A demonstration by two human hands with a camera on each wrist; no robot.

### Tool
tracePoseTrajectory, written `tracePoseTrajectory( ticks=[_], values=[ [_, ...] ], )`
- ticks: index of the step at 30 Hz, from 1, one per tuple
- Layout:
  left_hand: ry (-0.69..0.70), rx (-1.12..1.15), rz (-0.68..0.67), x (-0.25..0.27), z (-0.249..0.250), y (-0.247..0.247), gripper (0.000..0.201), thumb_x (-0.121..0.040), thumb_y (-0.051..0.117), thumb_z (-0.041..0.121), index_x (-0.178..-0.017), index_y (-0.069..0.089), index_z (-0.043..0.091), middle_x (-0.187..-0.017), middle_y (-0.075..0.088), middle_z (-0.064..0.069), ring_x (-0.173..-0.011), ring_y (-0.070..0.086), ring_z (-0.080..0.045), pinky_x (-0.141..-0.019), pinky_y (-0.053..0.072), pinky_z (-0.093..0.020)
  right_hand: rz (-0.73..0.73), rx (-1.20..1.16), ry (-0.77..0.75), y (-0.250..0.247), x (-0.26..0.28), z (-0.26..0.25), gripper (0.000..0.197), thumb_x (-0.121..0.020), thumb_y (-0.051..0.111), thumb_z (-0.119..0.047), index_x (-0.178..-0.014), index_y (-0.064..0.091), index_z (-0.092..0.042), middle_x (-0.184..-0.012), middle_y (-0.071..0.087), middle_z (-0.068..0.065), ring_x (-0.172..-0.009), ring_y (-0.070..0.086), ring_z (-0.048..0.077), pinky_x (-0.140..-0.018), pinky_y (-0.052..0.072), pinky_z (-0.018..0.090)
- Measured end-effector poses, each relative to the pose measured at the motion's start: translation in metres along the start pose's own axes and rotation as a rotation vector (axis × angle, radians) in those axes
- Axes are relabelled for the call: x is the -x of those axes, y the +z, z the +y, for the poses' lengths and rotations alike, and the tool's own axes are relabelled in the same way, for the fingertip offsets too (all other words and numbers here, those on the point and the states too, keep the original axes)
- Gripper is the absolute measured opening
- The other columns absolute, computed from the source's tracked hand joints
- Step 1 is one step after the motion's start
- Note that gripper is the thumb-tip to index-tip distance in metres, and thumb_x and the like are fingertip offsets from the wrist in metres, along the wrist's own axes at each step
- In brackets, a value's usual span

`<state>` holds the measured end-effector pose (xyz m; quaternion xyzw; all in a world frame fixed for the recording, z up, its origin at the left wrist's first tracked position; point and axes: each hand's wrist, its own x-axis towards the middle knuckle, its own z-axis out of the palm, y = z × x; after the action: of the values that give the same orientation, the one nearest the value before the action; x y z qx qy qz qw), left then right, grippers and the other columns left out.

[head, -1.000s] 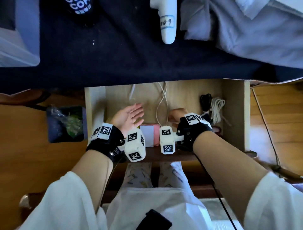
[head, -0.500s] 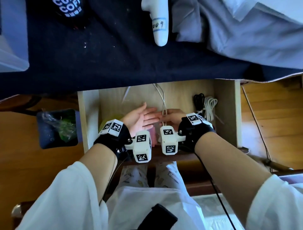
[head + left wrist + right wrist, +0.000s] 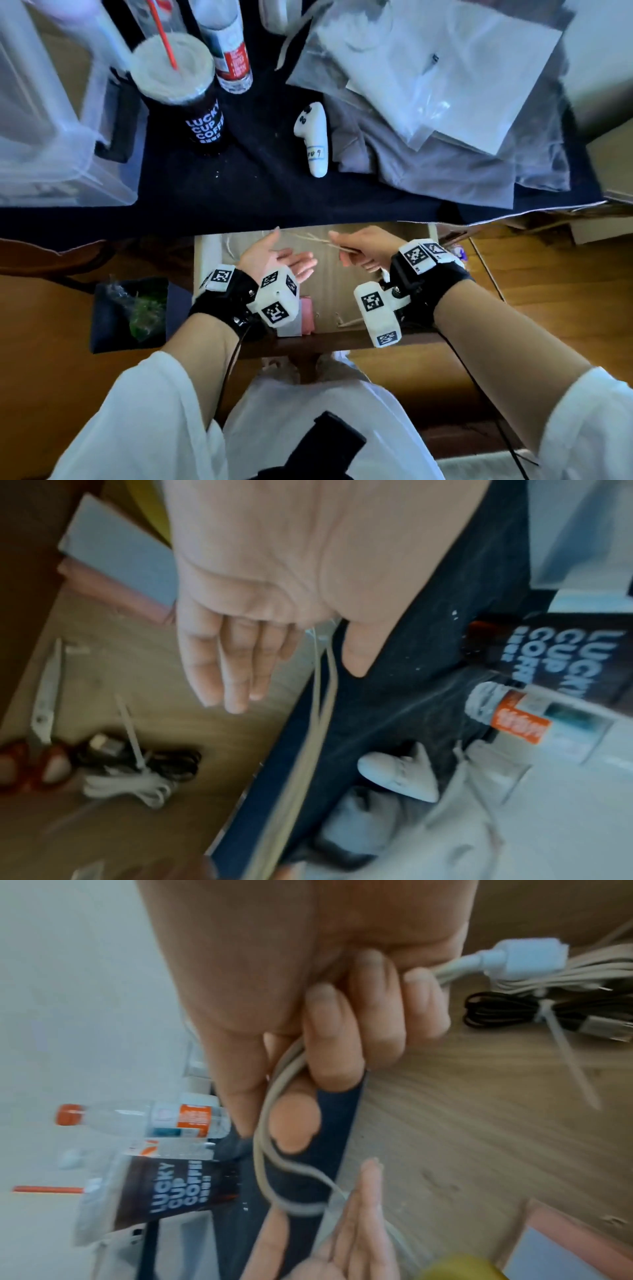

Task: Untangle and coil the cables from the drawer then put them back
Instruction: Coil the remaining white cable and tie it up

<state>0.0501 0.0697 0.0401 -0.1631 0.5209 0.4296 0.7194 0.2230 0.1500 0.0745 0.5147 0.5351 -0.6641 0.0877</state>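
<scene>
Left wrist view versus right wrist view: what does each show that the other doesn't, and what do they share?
Only the left wrist view shows the red-handled scissors lying in the drawer and the white controller on the dark tabletop. Only the right wrist view shows the right hand with its fingers curled round the white cable, and that cable's white plug. Both show the open left hand, the tied black cable bundle and the coffee cup.

Soft daylight, dim over the dark table [image 3: 308,192]; motion blur in both wrist views, edges stretched wide-angle.
</scene>
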Motion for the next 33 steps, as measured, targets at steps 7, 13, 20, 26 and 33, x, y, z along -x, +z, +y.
tracePoseTrajectory(
  ticks=[7, 13, 20, 26, 33],
  values=[
    [0.181, 0.157, 0.018, 0.025, 0.012, -0.006, 0.027, -0.1, 0.038, 0.015, -0.081, 0.054, 0.005, -0.062, 0.07, -0.005, -0.054, 0.069, -0.017, -0.053, 0.056, -0.028, 0.013, 0.234, 0.054, -0.025, 0.015, -0.006, 0.047, -0.081, 0.062, -0.036, -0.043, 0.046, -0.014, -0.042, 0.024, -0.001, -0.041, 0.02, 0.013, -0.048, 0.016, 0.026],
    [0.364, 0.27, 0.039, 0.037, 0.016, -0.01, 0.028, -0.1, 0.041, 0.028, -0.081, 0.049, 0.009, -0.069, 0.071, -0.007, -0.059, 0.071, -0.024, -0.067, 0.051, -0.039, 0.137, 0.386, 0.149, -0.023, 0.015, 0.006, 0.029, -0.083, 0.06, -0.038, -0.067, 0.068, -0.016, -0.064, 0.052, -0.003, -0.063, 0.048, 0.013, -0.057, 0.037, 0.02],
    [0.359, -0.219, -0.144, 0.056, 0.012, 0.003, 0.02, -0.098, 0.042, 0.027, -0.087, 0.053, 0.015, -0.079, 0.074, -0.007, -0.073, 0.072, -0.026, -0.067, 0.058, -0.038, 0.265, 0.114, -0.159, -0.008, 0.007, -0.014, 0.02, -0.087, 0.06, -0.009, -0.106, 0.064, -0.013, -0.08, 0.059, -0.003, -0.072, 0.053, 0.007, -0.058, 0.039, 0.008],
    [0.323, -0.594, -0.202, 0.06, 0.01, 0.018, 0.019, -0.097, 0.042, 0.03, -0.093, 0.055, 0.018, -0.078, 0.074, -0.003, -0.071, 0.072, -0.02, -0.077, 0.052, -0.038, 0.145, -0.102, -0.349, 0.01, 0.012, -0.042, 0.025, -0.092, 0.051, -0.006, -0.107, 0.058, -0.025, -0.087, 0.058, -0.004, -0.071, 0.054, 0.007, -0.068, 0.043, 0.019],
    [0.288, -0.679, -0.275, 0.067, 0.011, 0.027, 0.022, -0.098, 0.041, 0.025, -0.094, 0.061, 0.016, -0.06, 0.063, 0.0, -0.065, 0.07, -0.024, -0.083, 0.05, -0.041, 0.15, -0.112, -0.475, 0.019, 0.011, -0.047, 0.037, -0.089, 0.035, 0.018, -0.09, 0.043, -0.019, -0.13, 0.051, 0.024, -0.09, 0.056, 0.01, -0.062, 0.041, 0.013]
  ],
)
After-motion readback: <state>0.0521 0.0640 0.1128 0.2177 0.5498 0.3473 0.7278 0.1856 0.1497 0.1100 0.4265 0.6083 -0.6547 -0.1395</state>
